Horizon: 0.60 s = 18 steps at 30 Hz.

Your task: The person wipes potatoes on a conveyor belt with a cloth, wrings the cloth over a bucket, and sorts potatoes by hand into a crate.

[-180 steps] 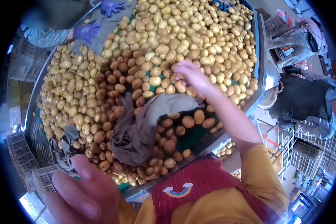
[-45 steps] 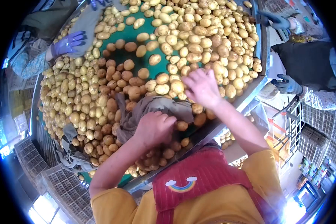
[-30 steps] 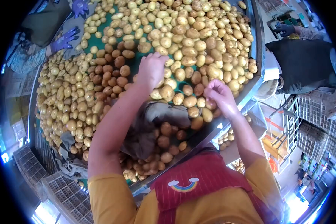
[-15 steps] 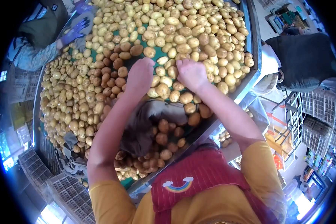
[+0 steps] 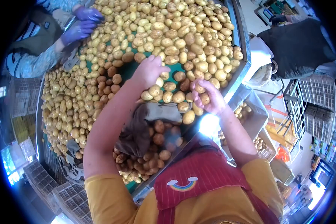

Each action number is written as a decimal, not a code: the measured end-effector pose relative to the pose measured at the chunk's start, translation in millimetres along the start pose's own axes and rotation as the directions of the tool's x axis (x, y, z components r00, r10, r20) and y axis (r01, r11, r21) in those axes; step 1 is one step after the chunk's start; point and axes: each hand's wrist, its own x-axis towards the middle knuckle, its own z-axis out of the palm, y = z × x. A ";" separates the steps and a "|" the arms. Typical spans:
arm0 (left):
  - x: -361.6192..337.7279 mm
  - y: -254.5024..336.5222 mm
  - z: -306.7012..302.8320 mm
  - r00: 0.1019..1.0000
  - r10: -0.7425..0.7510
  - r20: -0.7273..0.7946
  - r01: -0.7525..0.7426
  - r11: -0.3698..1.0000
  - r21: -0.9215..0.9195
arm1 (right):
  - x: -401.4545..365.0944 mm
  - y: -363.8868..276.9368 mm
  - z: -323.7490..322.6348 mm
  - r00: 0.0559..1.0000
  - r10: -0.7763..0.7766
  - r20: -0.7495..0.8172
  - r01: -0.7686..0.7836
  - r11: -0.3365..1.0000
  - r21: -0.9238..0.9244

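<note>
Many pale yellow-brown potatoes (image 5: 171, 34) cover a green-surfaced sorting table. My left hand (image 5: 150, 71) hovers over a bare green patch, thumb apart from the fingers, with no potato visible in it. Just under it are a few loose potatoes (image 5: 154, 90). At the table's near right side, my right hand (image 5: 213, 100) is turned palm inward, its fingers curled round a potato (image 5: 200, 88); another lies against the palm. A dark grey cloth (image 5: 132, 131) is draped in front of me, beside a heap of browner potatoes (image 5: 150, 163).
Across the table at upper left, a co-worker's purple-gloved hands (image 5: 78, 31) are at the potatoes. A metal rim (image 5: 238, 78) edges the table on the right. Crates with potatoes (image 5: 263, 147) stand below right; plastic crates (image 5: 69, 199) are stacked lower left. Another person (image 5: 296, 46) is at right.
My right hand has drawn back toward the near edge and turned, now with a potato in its fingers. My left hand has shifted slightly right and its thumb has spread.
</note>
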 end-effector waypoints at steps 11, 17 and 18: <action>-8.5 46.6 -13.8 0.979 -0.192 0.071 0.197 0.787 -0.585 | 12.5 25.4 20.4 0.994 -0.063 0.084 0.015 0.876 0.482; -20.7 129.2 -45.2 0.976 -0.211 0.059 0.196 0.719 -0.667 | -47.6 27.4 -2.7 0.980 -0.198 0.032 0.193 0.975 0.113; -28.6 140.6 -50.8 0.947 -0.268 0.175 0.307 0.609 -0.731 | -82.5 16.4 -19.6 0.980 -0.194 0.034 0.195 0.980 -0.048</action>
